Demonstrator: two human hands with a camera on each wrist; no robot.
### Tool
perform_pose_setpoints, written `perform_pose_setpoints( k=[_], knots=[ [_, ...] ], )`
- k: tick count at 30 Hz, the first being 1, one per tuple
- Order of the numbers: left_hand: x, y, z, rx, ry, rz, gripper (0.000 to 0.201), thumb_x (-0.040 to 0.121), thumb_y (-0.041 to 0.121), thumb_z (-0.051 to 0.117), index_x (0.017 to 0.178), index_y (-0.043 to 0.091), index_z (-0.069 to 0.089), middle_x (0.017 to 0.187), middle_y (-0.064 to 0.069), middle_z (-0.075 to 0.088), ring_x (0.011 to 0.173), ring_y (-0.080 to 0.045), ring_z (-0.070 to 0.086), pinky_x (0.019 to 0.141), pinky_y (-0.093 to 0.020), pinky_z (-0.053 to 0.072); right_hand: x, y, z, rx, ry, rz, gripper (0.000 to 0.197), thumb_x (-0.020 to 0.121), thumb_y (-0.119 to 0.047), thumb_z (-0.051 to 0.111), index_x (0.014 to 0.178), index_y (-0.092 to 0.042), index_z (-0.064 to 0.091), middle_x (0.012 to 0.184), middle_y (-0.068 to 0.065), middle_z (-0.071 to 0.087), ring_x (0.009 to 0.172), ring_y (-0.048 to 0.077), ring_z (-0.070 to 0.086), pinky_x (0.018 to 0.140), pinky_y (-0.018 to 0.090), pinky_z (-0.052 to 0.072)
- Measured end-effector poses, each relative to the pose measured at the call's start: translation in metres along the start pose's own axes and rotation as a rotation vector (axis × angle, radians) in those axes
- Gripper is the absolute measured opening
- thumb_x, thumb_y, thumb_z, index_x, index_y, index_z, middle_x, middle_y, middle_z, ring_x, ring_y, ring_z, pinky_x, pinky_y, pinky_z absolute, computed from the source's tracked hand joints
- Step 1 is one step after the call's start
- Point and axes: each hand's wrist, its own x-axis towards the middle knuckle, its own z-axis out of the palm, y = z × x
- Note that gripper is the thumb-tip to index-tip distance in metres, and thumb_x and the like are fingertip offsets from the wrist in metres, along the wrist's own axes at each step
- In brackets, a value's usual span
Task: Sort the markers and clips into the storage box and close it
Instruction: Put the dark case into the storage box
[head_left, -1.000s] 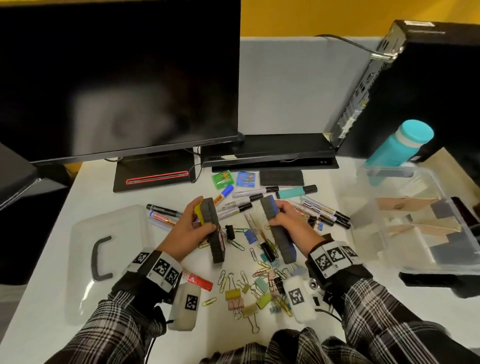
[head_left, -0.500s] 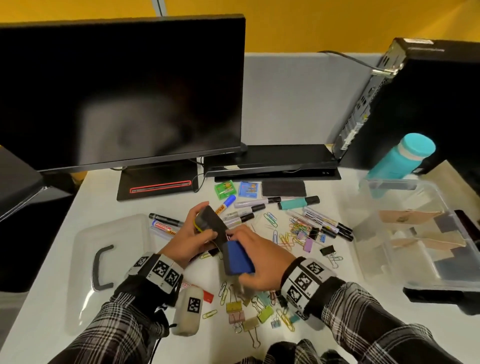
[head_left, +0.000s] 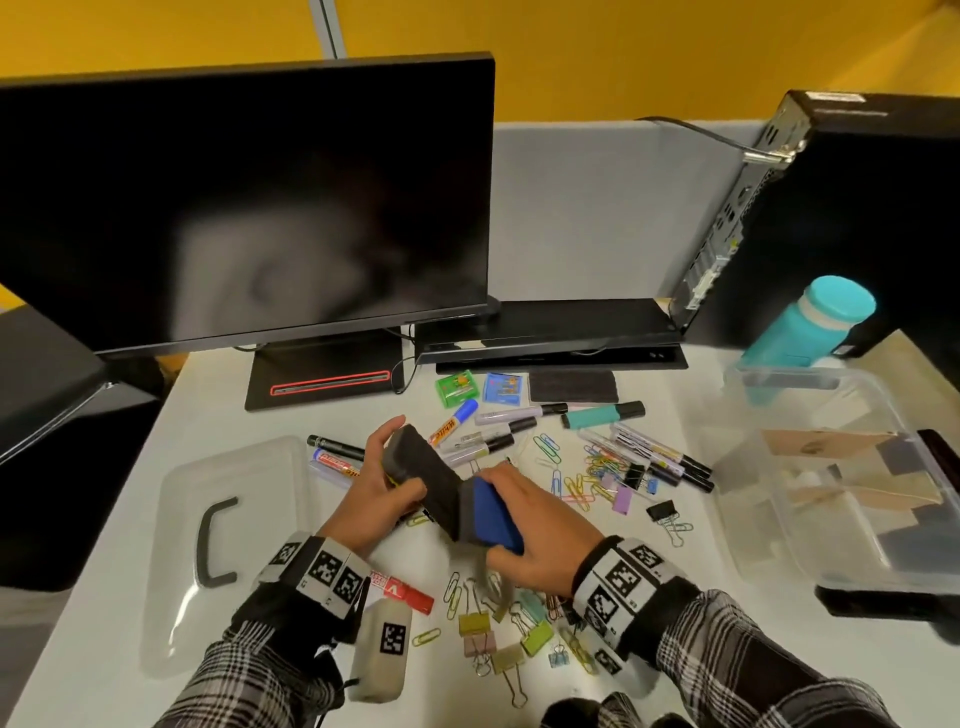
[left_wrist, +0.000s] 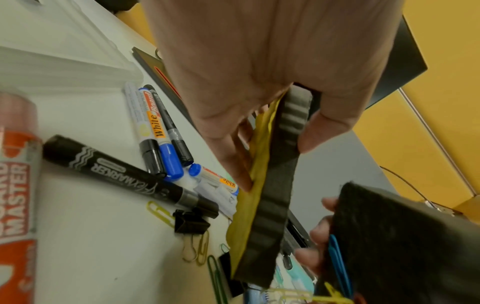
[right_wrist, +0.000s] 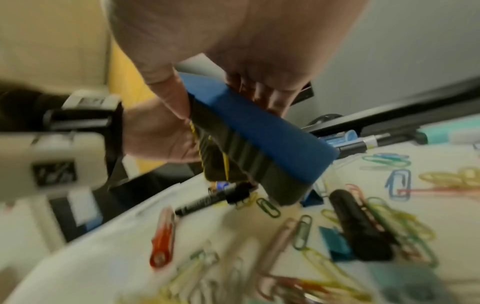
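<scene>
Left hand (head_left: 375, 488): grip closed around a yellow-backed eraser (head_left: 421, 470), thumb on one edge, fingers on the other. Right hand (head_left: 530, 540): grip closed around a blue-backed eraser (head_left: 491, 514). The two erasers meet at their dark felt faces, above the table (head_left: 104, 623). Markers (head_left: 654, 457) and paper clips (head_left: 576, 480) lie loose on the table around the hands; binder clips (head_left: 493, 636) near the front edge. Storage box (head_left: 852, 467) stands open at right, its lid (head_left: 228, 525) flat at left.
</scene>
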Motion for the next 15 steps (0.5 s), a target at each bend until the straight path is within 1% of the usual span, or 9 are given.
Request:
perform_pose_setpoints(
  k=[1,2,3,4,7,9,11,13,15],
  knots=[
    [-0.001,0.0,-0.001,-0.002,0.007,0.007,0.077,0.083,-0.016,0.051,0.138,0.034,0.027,0.116,0.001,0.05,0.106,-0.018,0.057,0.084,-0.033,0.054,0.002,0.002,-0.001,0.053,0.02,0.043,0.069,0.081,-0.033,0.058,0.141,-0.024,0.024,0.13,-0.001,0.042,0.105,0.016,0.053,0.084,0.032,0.051],
    [-0.002,0.0,-0.002,-0.005,0.011,0.008,0.077,0.083,-0.016,0.051,0.138,0.031,0.027,0.117,0.003,0.05,0.106,-0.014,0.056,0.083,-0.03,0.053,0.003,0.003,-0.002,0.111,0.039,0.089,0.073,0.085,-0.033,0.055,0.147,-0.025,0.017,0.144,-0.002,0.034,0.121,0.016,0.047,0.099,0.033,0.046],
    [-0.003,-0.001,-0.003,-0.008,0.012,0.003,0.075,0.083,-0.016,0.051,0.138,0.029,0.028,0.118,0.004,0.05,0.106,-0.012,0.054,0.081,-0.026,0.052,0.004,0.004,-0.005,0.175,0.06,0.127,0.074,0.087,-0.034,0.051,0.15,-0.027,0.011,0.152,-0.004,0.026,0.131,0.014,0.038,0.108,0.034,0.038],
    [-0.005,-0.002,-0.004,-0.003,0.004,-0.008,0.073,0.083,-0.015,0.052,0.138,0.027,0.029,0.121,0.001,0.05,0.107,-0.011,0.053,0.079,-0.024,0.05,0.006,0.005,-0.007,0.239,0.081,0.149,0.072,0.088,-0.036,0.046,0.15,-0.03,0.009,0.155,-0.005,0.023,0.136,0.013,0.034,0.112,0.036,0.033],
    [-0.012,-0.008,-0.002,0.014,-0.056,-0.06,0.065,0.079,0.0,0.058,0.133,0.029,0.037,0.125,-0.009,0.052,0.116,-0.022,0.052,0.08,-0.025,0.048,0.009,-0.002,-0.016,0.414,0.138,0.181,0.062,0.087,-0.043,0.032,0.148,-0.035,0.019,0.15,-0.006,0.034,0.135,0.011,0.037,0.114,0.037,0.029],
    [-0.014,-0.009,0.002,-0.003,-0.069,-0.077,0.056,0.082,-0.002,0.055,0.123,0.034,0.042,0.124,-0.008,0.055,0.116,-0.022,0.052,0.079,-0.024,0.049,0.011,-0.004,-0.022,0.503,0.157,0.218,0.056,0.087,-0.046,0.031,0.142,-0.036,0.033,0.14,-0.002,0.048,0.126,0.015,0.047,0.109,0.042,0.035],
    [-0.013,-0.007,0.008,-0.037,-0.068,-0.082,0.051,0.083,-0.004,0.053,0.118,0.033,0.045,0.122,-0.009,0.056,0.114,-0.022,0.054,0.081,-0.026,0.05,0.013,-0.005,-0.026,0.568,0.181,0.234,0.04,0.093,-0.041,0.033,0.13,-0.033,0.045,0.126,0.001,0.058,0.113,0.018,0.056,0.102,0.044,0.043],
    [-0.011,-0.001,0.013,-0.057,-0.068,-0.09,0.053,0.075,0.007,0.059,0.121,0.03,0.046,0.121,-0.009,0.057,0.112,-0.024,0.055,0.085,-0.032,0.051,0.015,-0.007,-0.027,0.546,0.208,0.206,0.029,0.1,-0.026,0.034,0.124,-0.028,0.05,0.117,0.0,0.061,0.106,0.013,0.059,0.097,0.037,0.047],
    [-0.009,0.005,0.016,-0.07,-0.083,-0.1,0.064,0.065,0.013,0.058,0.126,0.028,0.045,0.119,-0.008,0.058,0.11,-0.024,0.056,0.09,-0.038,0.051,0.017,-0.007,-0.024,0.517,0.209,0.196,0.027,0.101,-0.021,0.035,0.121,-0.026,0.052,0.115,-0.002,0.062,0.106,0.009,0.059,0.094,0.03,0.047]
  ],
)
